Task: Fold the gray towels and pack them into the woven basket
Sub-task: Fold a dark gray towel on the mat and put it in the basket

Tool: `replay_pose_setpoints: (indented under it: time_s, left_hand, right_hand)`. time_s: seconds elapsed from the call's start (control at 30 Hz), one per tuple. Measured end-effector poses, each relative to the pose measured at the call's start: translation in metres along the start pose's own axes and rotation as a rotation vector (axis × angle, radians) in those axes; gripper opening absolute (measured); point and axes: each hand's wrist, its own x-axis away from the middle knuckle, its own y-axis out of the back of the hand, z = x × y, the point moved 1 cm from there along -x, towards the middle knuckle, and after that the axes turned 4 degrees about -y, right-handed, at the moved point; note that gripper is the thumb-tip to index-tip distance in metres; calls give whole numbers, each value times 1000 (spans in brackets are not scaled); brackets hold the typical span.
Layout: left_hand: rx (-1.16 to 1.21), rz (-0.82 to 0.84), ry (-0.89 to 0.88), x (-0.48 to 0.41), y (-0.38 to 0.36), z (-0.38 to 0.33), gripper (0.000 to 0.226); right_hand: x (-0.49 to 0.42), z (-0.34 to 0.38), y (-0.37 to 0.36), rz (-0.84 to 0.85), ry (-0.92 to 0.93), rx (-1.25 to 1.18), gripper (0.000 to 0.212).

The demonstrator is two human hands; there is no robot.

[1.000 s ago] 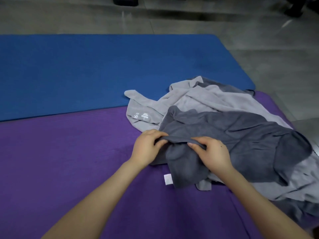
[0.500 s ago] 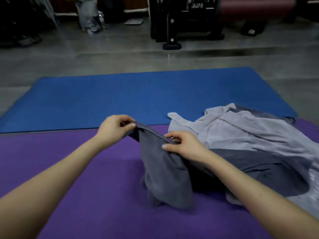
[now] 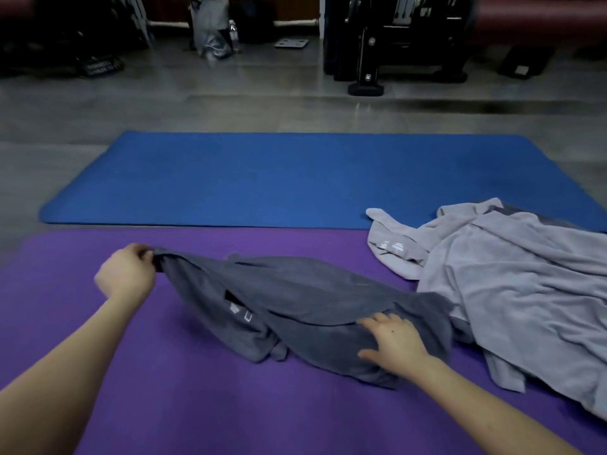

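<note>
A dark gray towel (image 3: 305, 300) lies stretched and rumpled across the purple mat (image 3: 197, 405). My left hand (image 3: 126, 274) pinches its left corner and holds it lifted off the mat. My right hand (image 3: 392, 343) rests on the towel's right part with fingers spread, thumb out to the side. A heap of light gray towels (image 3: 512, 284) lies at the right, its edge touching the dark towel. No woven basket is in view.
A blue mat (image 3: 295, 178) lies beyond the purple one. Past it is gray floor, then dark gym equipment (image 3: 394, 41) and a gray bag (image 3: 212, 24) along the far wall.
My left hand has pulled the dark towel's corner far to the left, drawing the towel off the heap. My right hand let go of the edge and now lies flat on the towel.
</note>
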Motion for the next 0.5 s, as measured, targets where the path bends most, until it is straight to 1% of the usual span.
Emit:
replay_pose_setpoints:
  time_s: [0.07,0.13,0.2,0.27,0.3,0.37,0.43,0.5]
  left_hand:
    - [-84,-1,-40,-2,-6,18,30]
    - [-93,12,-137,3,-17,22,33]
    - [-71,37,-305,17,-29,18,24]
    - [-82,98,-472,40,-40,10,17]
    - [-92,166,-530,51,-46,6,15]
    - [-132,298,-621,72,-63,0,29]
    - [-239,365,-698,94,-71,-9,37]
    - [-311,486,-724,118,-73,-19,49]
  right_hand:
    - [-9,15,-7,20,17,17,67]
    - [-15,34,-16,68,46,46,70]
    - [-19,49,-26,136,61,113,73]
    - [-18,61,-35,202,71,202,71]
    - [-16,64,-39,167,96,235,67]
    - [-16,62,-51,75,118,263,56]
    - [-18,56,-64,-21,111,223,43]
    - [-20,50,-74,-77,95,157,37]
